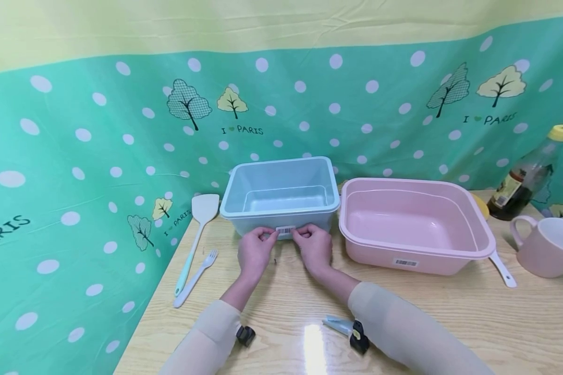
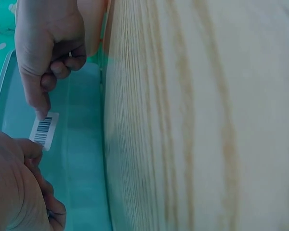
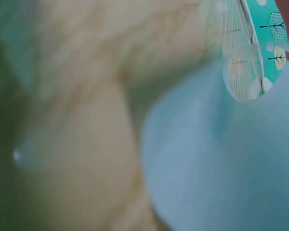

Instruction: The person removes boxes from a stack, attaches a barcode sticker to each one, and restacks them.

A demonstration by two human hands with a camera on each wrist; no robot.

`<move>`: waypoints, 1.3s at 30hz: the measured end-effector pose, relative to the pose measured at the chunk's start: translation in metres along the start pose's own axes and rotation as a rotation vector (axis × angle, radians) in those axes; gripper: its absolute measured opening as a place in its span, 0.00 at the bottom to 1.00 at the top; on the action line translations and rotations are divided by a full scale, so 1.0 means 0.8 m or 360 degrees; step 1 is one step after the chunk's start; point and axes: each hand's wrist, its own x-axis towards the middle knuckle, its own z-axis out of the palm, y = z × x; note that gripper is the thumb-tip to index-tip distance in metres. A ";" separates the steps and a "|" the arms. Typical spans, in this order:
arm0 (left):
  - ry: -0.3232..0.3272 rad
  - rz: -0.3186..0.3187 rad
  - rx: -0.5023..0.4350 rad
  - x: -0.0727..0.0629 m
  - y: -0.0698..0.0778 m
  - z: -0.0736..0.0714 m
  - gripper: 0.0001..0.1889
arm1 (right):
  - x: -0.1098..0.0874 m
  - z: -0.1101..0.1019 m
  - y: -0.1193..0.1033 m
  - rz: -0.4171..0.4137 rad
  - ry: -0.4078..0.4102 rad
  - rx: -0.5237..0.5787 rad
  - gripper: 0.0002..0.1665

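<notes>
A light blue plastic bin [image 1: 281, 208] stands at the back of the table, with a white barcode label [image 1: 285, 230] on its front wall. My left hand [image 1: 255, 252] pinches the label's left end between thumb and finger. At its right end, the fingers of my right hand [image 1: 316, 249] pinch the label too. From the left wrist, the label [image 2: 44, 131] lies between the two hands' fingertips against the blue wall, slightly tilted in that view. The right wrist view is blurred and shows neither hand clearly.
Right of the blue bin is a pink bin [image 1: 408, 208] with its own barcode label. Farther right stand a sauce bottle [image 1: 521, 182] and pink mug [image 1: 549, 247]. A white-headed spatula [image 1: 202, 213] and a fork [image 1: 197, 278] lie left. A light blue object [image 1: 338, 325] lies near the right wrist.
</notes>
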 end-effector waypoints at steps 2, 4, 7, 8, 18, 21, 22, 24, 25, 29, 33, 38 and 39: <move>0.0004 0.0000 0.0003 0.000 0.000 0.000 0.07 | -0.001 0.002 0.001 -0.0035 -0.0043 0.0033 0.07; 0.0008 0.0004 0.0008 0.001 -0.001 0.001 0.07 | -0.002 0.003 0.002 -0.0071 -0.0093 0.0054 0.06; 0.0008 0.0014 0.0010 0.001 -0.001 0.002 0.07 | -0.003 0.005 0.002 -0.0120 -0.0163 0.0069 0.05; 0.0006 0.0016 0.0011 0.002 -0.001 0.002 0.07 | -0.003 0.006 0.002 -0.0130 -0.0181 0.0070 0.05; 0.0011 0.0017 0.0018 0.002 0.000 0.003 0.07 | -0.002 0.004 0.001 -0.0112 -0.0251 0.0060 0.04; 0.0008 0.0006 0.0016 0.003 -0.001 0.003 0.07 | -0.001 0.004 0.001 -0.0117 -0.0259 0.0064 0.04; 0.0005 0.0002 0.0012 0.003 -0.001 0.002 0.07 | -0.001 0.004 0.000 -0.0118 -0.0260 0.0061 0.04; -0.0001 -0.0004 0.0010 0.003 -0.002 0.002 0.07 | -0.002 0.005 0.000 -0.0121 -0.0259 0.0057 0.04; -0.0002 -0.0005 0.0010 0.003 -0.003 0.002 0.07 | -0.002 0.005 0.000 -0.0122 -0.0259 0.0056 0.04; -0.0008 -0.0009 0.0018 0.004 -0.004 0.001 0.07 | -0.002 0.005 0.000 -0.0122 -0.0264 0.0057 0.05; 0.0004 -0.0010 0.0034 0.004 -0.006 -0.001 0.07 | -0.001 0.005 0.001 -0.0118 -0.0276 0.0061 0.06; -0.0027 0.0086 0.0061 0.001 -0.005 -0.001 0.06 | -0.001 0.005 0.002 -0.0106 -0.0276 0.0072 0.05; -0.0061 0.0125 0.0056 0.000 -0.005 0.000 0.05 | -0.001 0.005 0.002 -0.0104 -0.0275 0.0075 0.05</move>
